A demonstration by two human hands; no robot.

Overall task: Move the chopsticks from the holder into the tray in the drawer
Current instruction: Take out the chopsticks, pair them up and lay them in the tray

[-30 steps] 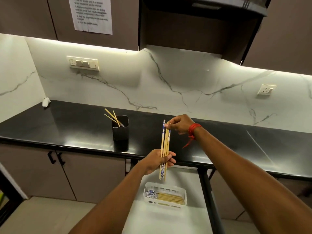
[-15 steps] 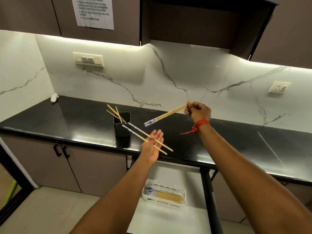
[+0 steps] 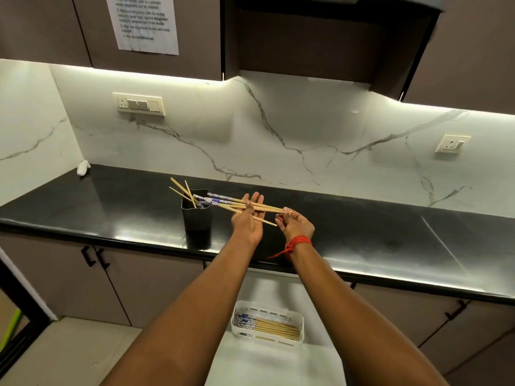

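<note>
Partly, left hand hides held chopsticks.

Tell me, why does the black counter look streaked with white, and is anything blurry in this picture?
In the head view, the light strips under the cabinets mirror off the glossy countertop as pale glare. The wide lens bows the counter edge. The notice on the cabinet is too soft to read. The chopsticks across the left hand stay sharp.

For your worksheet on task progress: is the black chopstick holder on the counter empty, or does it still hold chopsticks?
Not empty. Three plain chopsticks still stick out of the black holder, leaning left.
</note>
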